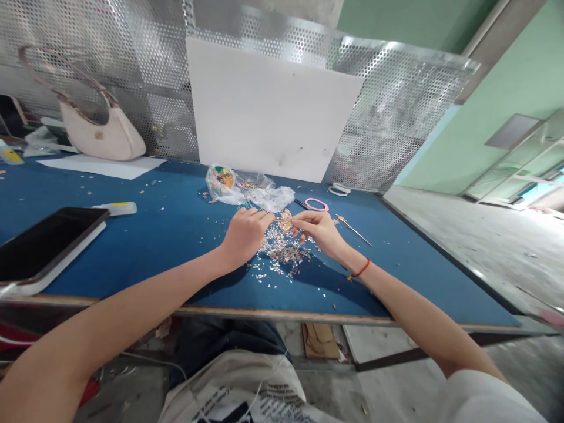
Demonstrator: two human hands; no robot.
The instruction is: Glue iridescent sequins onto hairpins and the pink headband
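Observation:
A small gold oval piece (286,220) with a patterned face stands upright at the fingertips of my right hand (319,231), which pinches its edge. My left hand (245,236) is curled just left of it, fingertips closed and close to the piece but apparently not touching it. Under both hands lies a scattered heap of tiny sequin-like flakes (282,251) in pink and silver. A thin gold pointed tool (355,231) lies right of my right hand. Behind my hands is a crumpled clear plastic bag (259,191).
The blue tabletop (388,282) is strewn with flakes. On it are a dark tablet or phone (46,244), a pink ring (316,204), a white ring (339,189), and a white sheet (103,166). A cream handbag (99,132) leans against a perforated metal panel (396,111).

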